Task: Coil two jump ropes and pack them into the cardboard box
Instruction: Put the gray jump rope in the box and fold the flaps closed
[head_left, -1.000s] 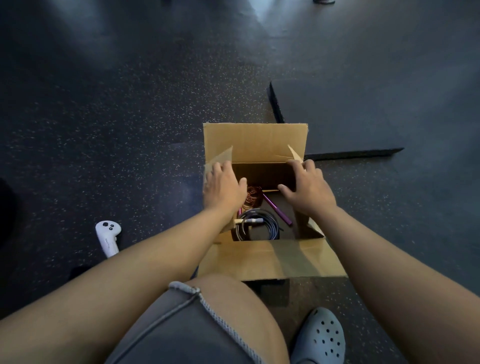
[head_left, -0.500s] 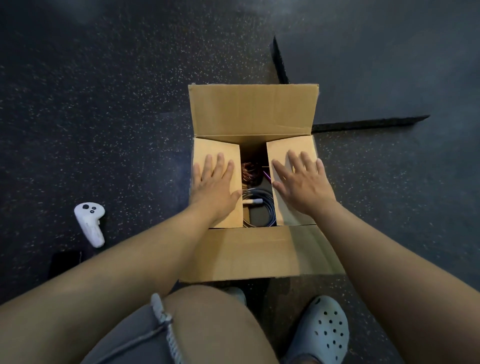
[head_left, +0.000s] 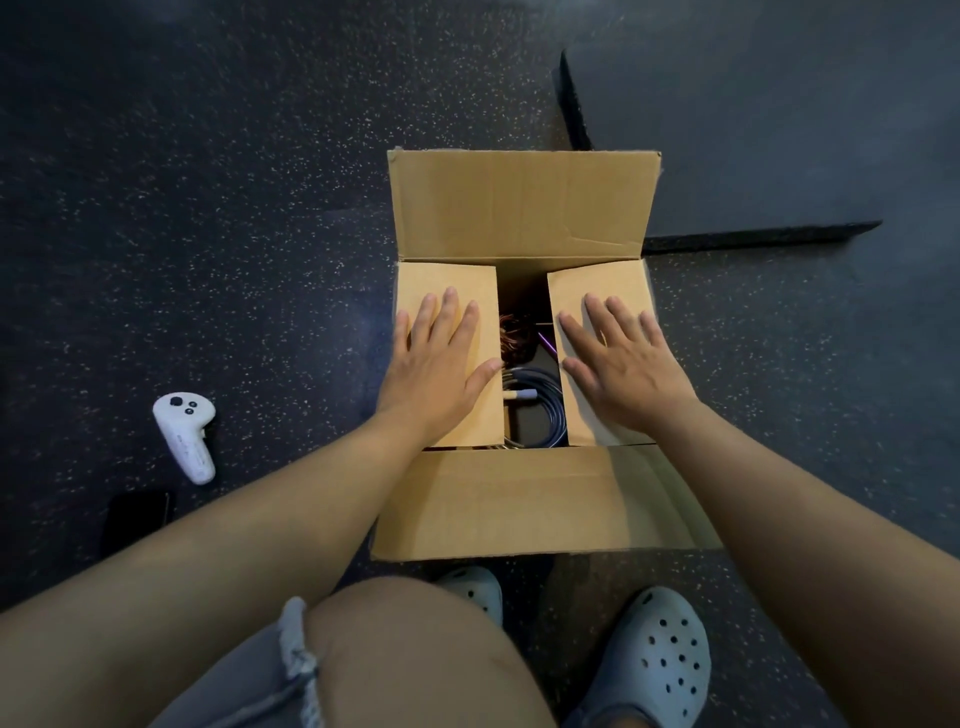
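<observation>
Cardboard box (head_left: 519, 499) sits on the dark speckled floor (head_left: 234, 234) in front of the crouching person, its two short side flaps folded down over the opening. Left hand (head_left: 434, 369) lies flat on the left flap (head_left: 467, 291), fingers (head_left: 439, 317) straight and slightly spread, thumb reaching to the flap's inner edge. Right hand (head_left: 621, 371) lies flat on the right flap (head_left: 597, 283) in the same way, fingers straight and fanned, holding nothing. Between the two flaps a narrow gap stays uncovered, and both jump ropes show through it: a coiled dark blue-grey rope (head_left: 543, 410) with a pale handle (head_left: 522, 395) lies in the near part of the gap, just beside the left thumb, and a coppery-brown coil (head_left: 517, 338) lies farther in, with a purple handle (head_left: 547, 343) slanting next to it close to the right index finger. Neither hand touches the ropes; both are inside the box, below the flaps. The far long flap (head_left: 519, 208) stands up and back, and the near long flap (head_left: 519, 499) hangs outward toward the person's knee (head_left: 415, 649). A raised black mat (head_left: 753, 130) edges the box's far right corner; the floor on the left and right of the box is bare close by. A white controller (head_left: 184, 434) and a dark flat object (head_left: 137, 519) lie well apart to the left, and two pale clogs (head_left: 660, 660) stand just near the front flap.
</observation>
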